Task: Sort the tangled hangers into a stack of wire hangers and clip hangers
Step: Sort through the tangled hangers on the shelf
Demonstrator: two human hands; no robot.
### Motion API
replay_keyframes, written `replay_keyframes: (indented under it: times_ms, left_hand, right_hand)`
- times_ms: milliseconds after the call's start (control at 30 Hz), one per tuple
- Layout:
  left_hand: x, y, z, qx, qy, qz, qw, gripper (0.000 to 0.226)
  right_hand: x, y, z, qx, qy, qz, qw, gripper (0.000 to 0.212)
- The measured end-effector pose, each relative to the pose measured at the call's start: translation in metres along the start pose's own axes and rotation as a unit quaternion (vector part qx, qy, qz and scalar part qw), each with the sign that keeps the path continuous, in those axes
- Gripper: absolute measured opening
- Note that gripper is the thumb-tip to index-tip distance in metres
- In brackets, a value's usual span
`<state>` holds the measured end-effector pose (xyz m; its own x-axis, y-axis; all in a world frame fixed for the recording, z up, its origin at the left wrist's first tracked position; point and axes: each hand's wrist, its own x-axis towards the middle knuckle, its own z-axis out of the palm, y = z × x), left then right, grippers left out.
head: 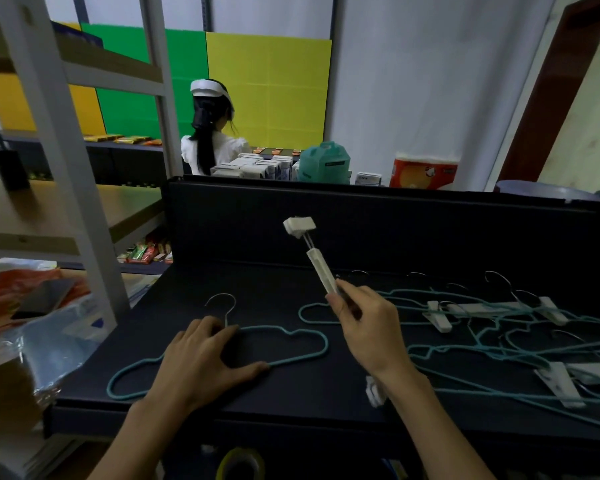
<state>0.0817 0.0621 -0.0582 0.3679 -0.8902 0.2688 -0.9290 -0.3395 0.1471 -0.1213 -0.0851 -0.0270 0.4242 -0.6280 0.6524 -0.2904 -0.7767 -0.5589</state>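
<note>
A teal wire hanger lies flat on the dark shelf, its metal hook pointing away from me. My left hand rests on its neck with fingers spread. My right hand holds a white clip hanger by its bar, raised and tilted; one clip is up in the air, the other clip hangs below my wrist. To the right lies a tangle of teal wire hangers mixed with white clip hangers.
A dark back panel rises behind the shelf. A grey metal rack stands on the left above plastic bags. A person sits beyond the panel with boxes, a teal jug and a tissue pack.
</note>
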Motion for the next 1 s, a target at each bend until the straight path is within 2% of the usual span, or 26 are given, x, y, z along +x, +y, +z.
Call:
replay_keyframes:
  times_ms: [167, 267, 433, 567, 633, 800, 1000]
  left_hand:
    - [-0.001, -0.001, -0.001, 0.002, -0.009, -0.001, 1.0, 0.1]
    - [-0.003, -0.005, -0.003, 0.0, -0.003, -0.008, 1.0, 0.1]
    - [-0.007, -0.015, -0.011, -0.005, -0.015, -0.012, 1.0, 0.103]
    - [-0.017, -0.026, -0.018, -0.015, 0.022, -0.007, 1.0, 0.116]
    - [-0.017, -0.025, -0.023, -0.015, 0.029, 0.011, 0.999, 0.114]
    - [-0.003, 0.006, -0.023, -0.034, 0.07, 0.059, 0.995, 0.099]
    - [0.013, 0.099, -0.003, -0.07, 0.082, 0.161, 0.981, 0.087]
  right_hand:
    - [0.009, -0.014, 0.003, 0.049, 0.005, 0.017, 0.999, 0.03]
    - [0.012, -0.019, 0.006, 0.035, -0.009, -0.001, 0.999, 0.037]
    - [0.013, -0.03, 0.015, 0.021, -0.022, -0.023, 0.999, 0.035]
    - [0.008, -0.039, 0.02, 0.002, -0.024, -0.036, 0.999, 0.038]
    - [0.006, -0.041, 0.014, -0.026, -0.012, -0.041, 0.999, 0.04]
    - [-0.006, -0.028, -0.04, -0.105, 0.011, -0.029, 0.994, 0.04]
    - [-0.061, 0.008, -0.136, -0.22, 0.053, 0.046, 0.973, 0.037]
